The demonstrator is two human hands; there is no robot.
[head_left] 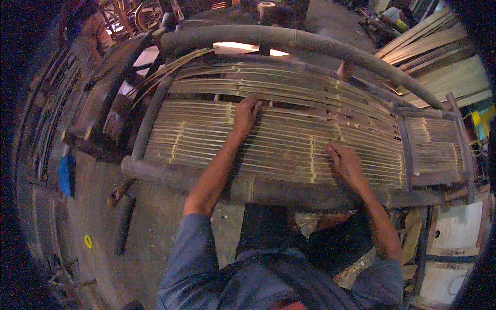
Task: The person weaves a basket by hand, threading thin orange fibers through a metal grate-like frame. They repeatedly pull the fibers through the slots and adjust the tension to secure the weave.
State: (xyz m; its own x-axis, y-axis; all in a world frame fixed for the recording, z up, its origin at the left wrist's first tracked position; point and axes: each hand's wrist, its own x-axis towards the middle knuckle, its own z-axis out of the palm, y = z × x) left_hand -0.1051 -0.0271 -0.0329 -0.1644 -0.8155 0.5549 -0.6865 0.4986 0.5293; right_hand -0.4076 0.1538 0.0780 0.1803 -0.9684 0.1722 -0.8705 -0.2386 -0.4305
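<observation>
A bamboo bench panel (217, 139) lies across in front of me, its long pale slats running left to right inside a frame of thick poles. Near the middle of the panel, my left hand (247, 114) is closed, with its bunched fingertips at the edge of a bamboo slat (294, 111) beside a dark gap between slats. My right hand (346, 163) rests lower and farther right over the slats, loosely bent with its fingers a little apart and nothing visible in it. Short cross ties (312, 155) bind the slats together.
A thick bamboo pole (232, 35) arches along the far side. A smaller slatted section (434, 139) adjoins at right. Loose bamboo strips (173, 67) stick out at far left, and bundled strips (439, 51) lie at far right. A yellow ring (88, 241) lies on the floor.
</observation>
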